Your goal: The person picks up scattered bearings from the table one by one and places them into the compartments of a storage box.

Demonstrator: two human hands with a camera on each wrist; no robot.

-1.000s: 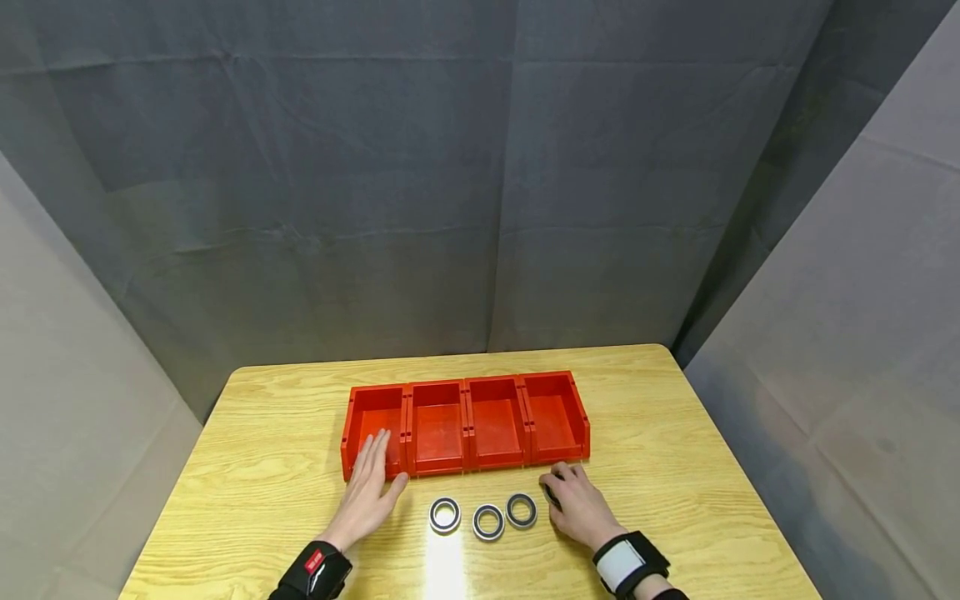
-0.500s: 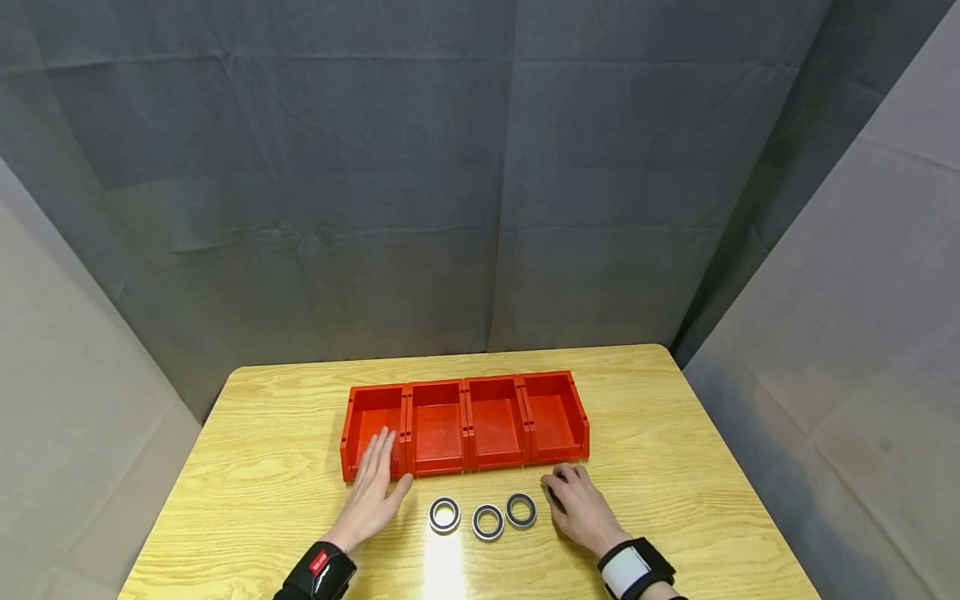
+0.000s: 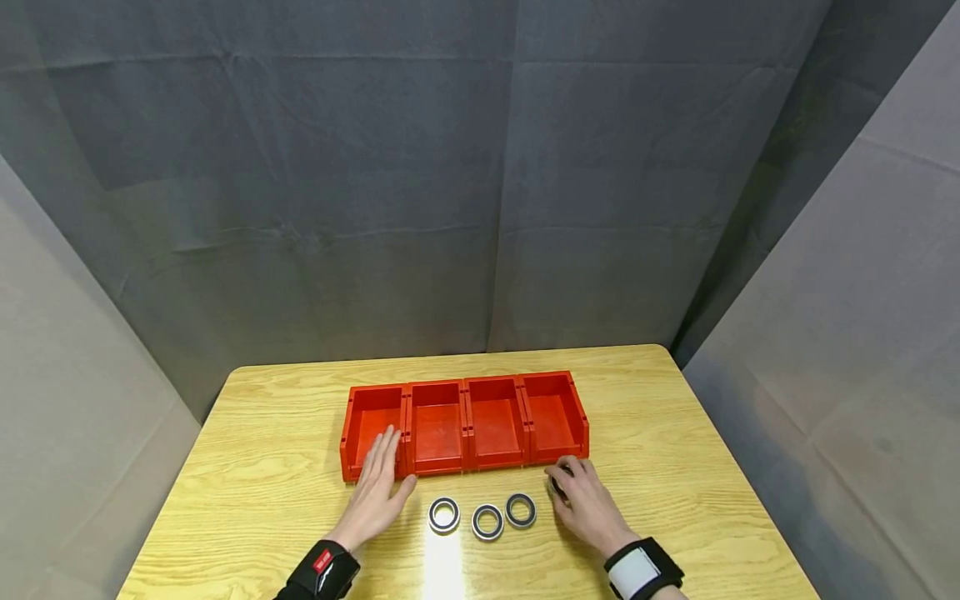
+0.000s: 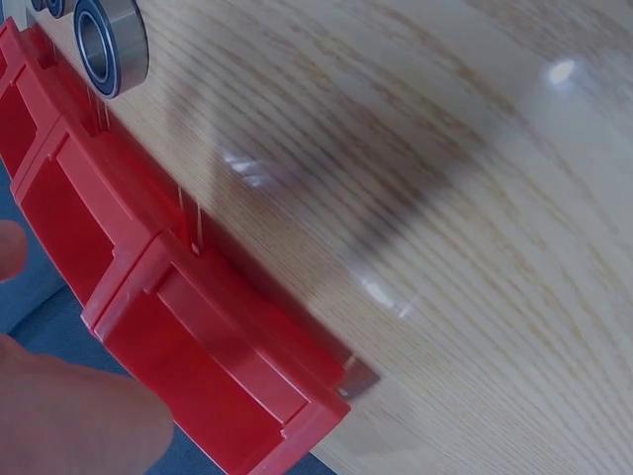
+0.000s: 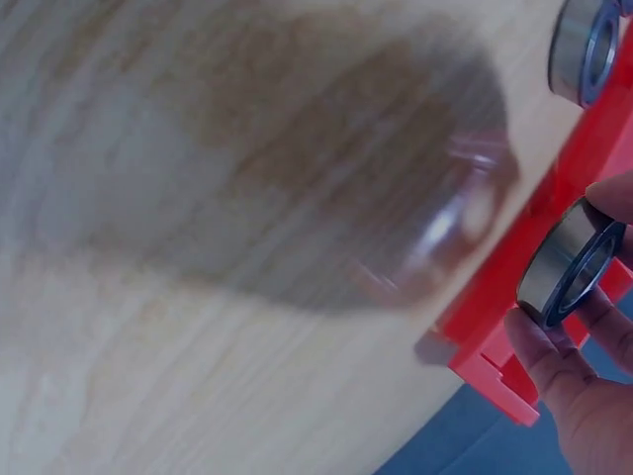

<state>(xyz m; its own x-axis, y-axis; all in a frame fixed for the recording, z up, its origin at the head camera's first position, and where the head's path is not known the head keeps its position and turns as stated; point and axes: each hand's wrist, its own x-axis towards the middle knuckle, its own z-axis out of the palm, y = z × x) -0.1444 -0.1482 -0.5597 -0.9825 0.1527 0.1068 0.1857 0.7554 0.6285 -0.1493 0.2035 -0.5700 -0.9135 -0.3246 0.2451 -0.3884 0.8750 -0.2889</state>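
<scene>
A row of red plastic bins [image 3: 438,425] stands on the wooden table, joined side by side. My left hand [image 3: 372,496] is held with straight fingers over the front of the leftmost bin; whether it touches is unclear. My right hand [image 3: 588,507] pinches a ball bearing [image 5: 556,265] between thumb and fingers, tilted, just in front of the rightmost bin. Three more bearings lie flat between my hands: a left one [image 3: 432,516], a middle one [image 3: 499,522] and a right one [image 3: 532,511]. Part of the held bearing is hidden by my fingers in the head view.
The light wood table [image 3: 255,450] extends to both sides of the bins. Behind it hangs a dark grey curtain [image 3: 360,208], with pale cloth panels [image 3: 67,400] at left and right. A bright reflection falls on the tabletop near the front.
My right hand has shifted slightly right and, most recently, forward toward the bins with the bearing. My left hand has slid slightly to the right. The three bearings on the table stay put.
</scene>
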